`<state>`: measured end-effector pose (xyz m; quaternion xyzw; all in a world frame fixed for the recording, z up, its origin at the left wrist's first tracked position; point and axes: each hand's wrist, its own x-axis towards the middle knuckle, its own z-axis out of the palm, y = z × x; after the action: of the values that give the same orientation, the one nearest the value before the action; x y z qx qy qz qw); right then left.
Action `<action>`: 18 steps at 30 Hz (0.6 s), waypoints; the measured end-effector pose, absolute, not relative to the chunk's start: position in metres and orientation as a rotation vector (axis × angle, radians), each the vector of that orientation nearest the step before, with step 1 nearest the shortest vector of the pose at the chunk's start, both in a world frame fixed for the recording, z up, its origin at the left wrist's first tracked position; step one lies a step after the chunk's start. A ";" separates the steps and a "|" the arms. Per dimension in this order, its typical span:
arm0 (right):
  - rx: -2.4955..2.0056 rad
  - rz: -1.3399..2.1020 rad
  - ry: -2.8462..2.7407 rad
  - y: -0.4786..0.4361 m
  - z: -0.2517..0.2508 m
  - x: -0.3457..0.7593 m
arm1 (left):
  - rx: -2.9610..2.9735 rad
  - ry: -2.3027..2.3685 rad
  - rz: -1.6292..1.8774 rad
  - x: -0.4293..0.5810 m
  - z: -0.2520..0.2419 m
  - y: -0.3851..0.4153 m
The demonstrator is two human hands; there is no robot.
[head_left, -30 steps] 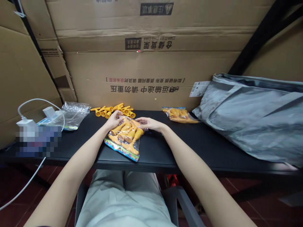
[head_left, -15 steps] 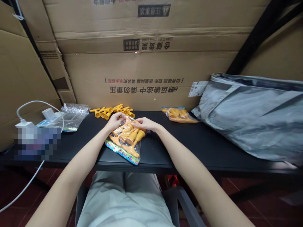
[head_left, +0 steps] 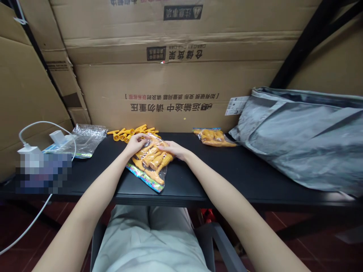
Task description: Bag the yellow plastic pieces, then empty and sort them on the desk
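A clear plastic bag of orange toy pieces (head_left: pixel 150 166) with a colourful printed edge lies on the black table (head_left: pixel 227 173) in front of me. My left hand (head_left: pixel 135 142) pinches the far top of the bag, fingers closed on the plastic. My right hand (head_left: pixel 173 148) grips the same top edge from the right, fingers pressed on it. Just behind the hands lie several loose orange toy pieces (head_left: pixel 127 133).
A second filled bag of orange pieces (head_left: pixel 214 137) sits further right. An empty clear bag (head_left: pixel 86 138) and white chargers with a cable (head_left: pixel 42 145) lie at the left. A large grey bag (head_left: pixel 306 139) covers the table's right. Cardboard boxes (head_left: pixel 170 79) wall the back.
Both hands have drawn closer together at the bag's top, and the bag has shifted slightly away from the table's front edge and to the left.
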<state>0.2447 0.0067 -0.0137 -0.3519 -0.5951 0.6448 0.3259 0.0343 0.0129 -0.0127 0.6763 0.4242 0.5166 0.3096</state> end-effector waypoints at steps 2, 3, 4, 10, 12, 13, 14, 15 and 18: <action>-0.882 1.691 -1.521 0.007 -0.014 0.245 | 1.686 1.154 1.430 0.029 -0.011 0.015; -0.864 1.700 -1.503 0.008 -0.014 0.246 | 1.626 1.174 1.467 0.026 -0.011 0.016; -0.850 1.710 -1.485 0.008 -0.014 0.247 | 1.562 1.197 1.501 0.023 -0.010 0.017; -0.844 1.634 -1.355 0.009 -0.001 0.258 | 1.192 1.379 1.624 0.001 -0.015 0.028; -0.823 1.548 -1.294 0.013 0.005 0.267 | 1.107 1.419 1.633 -0.006 -0.018 0.031; -0.816 1.492 -1.257 0.016 0.008 0.274 | 1.074 1.445 1.633 -0.009 -0.019 0.032; -0.812 1.424 -1.216 0.021 0.009 0.282 | 1.049 1.470 1.633 -0.011 -0.020 0.033; -0.816 1.354 -1.172 0.027 0.010 0.290 | 1.034 1.493 1.634 -0.013 -0.020 0.034; -0.798 1.156 -1.005 0.052 0.008 0.321 | 1.047 1.527 1.649 -0.014 -0.022 0.035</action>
<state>0.3208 0.0517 0.0083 -0.3512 -0.4423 0.5086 0.6499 -0.0143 0.0353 -0.0218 0.3994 0.5824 0.6289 0.3254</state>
